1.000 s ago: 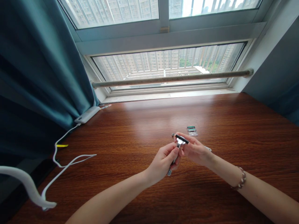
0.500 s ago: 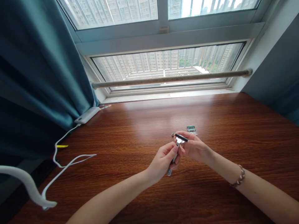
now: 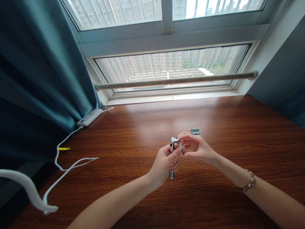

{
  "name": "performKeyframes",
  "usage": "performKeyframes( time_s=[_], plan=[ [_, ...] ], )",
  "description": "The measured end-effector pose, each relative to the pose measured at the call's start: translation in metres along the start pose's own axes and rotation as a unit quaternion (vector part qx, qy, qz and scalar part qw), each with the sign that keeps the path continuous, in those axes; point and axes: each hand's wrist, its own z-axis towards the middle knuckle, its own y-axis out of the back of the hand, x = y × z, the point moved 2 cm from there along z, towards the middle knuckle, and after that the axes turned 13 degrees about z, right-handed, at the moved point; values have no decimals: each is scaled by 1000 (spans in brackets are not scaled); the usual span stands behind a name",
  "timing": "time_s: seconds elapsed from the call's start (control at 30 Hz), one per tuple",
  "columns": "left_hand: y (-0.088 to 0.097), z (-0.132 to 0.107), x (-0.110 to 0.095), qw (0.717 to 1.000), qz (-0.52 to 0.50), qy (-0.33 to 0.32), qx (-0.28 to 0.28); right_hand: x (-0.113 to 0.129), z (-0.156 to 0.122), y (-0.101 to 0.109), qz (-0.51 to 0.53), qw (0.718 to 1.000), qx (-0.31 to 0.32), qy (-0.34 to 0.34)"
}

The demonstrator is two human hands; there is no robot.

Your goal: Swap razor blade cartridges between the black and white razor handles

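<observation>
My left hand (image 3: 165, 163) is closed round the handle of a razor (image 3: 172, 147), which stands nearly upright with its silver neck at the top. At the neck's right side, a thin dark-green razor cartridge (image 3: 181, 148) slants down to the right. My right hand (image 3: 196, 148) pinches this cartridge between thumb and fingertips. Whether the cartridge is joined to the neck, I cannot tell. Just beyond my right hand, spare razor cartridges (image 3: 195, 131) with green strips lie on the table, partly hidden by the fingers.
The brown wooden table (image 3: 133, 133) reaches to the window sill. A white power bank (image 3: 90, 117) with a white cable (image 3: 71, 167) lies at the left by the blue curtain (image 3: 47, 63). A yellow strip (image 3: 64, 149) and a curved white arm (image 3: 26, 187) are also at the left. A metal rail (image 3: 176, 81) crosses the window.
The razor has turned more upright in my left hand. The cartridge has swung from lying across the top to slanting down at the right. My right hand's fingers have spread wider around it.
</observation>
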Motion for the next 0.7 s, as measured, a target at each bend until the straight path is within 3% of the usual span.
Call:
performKeyframes(
  time_s=[0.2, 0.43, 0.57, 0.7],
  plan=[
    [-1, -1, -5, 999, -1, 29, -24, 3, -2, -11, -94, 994, 27, 42],
    [-1, -2, -4, 1000, -13, 17, 12, 7, -4, -12, -122, 990, 15, 65],
    [0, -1, -5, 999, -24, -35, 22, 7, -3, -9, 1, 999, -35, 36],
    [-3, -4, -8, 998, 9, -38, 44, 0, 2, -4, 185, 980, -62, -42]
  ],
)
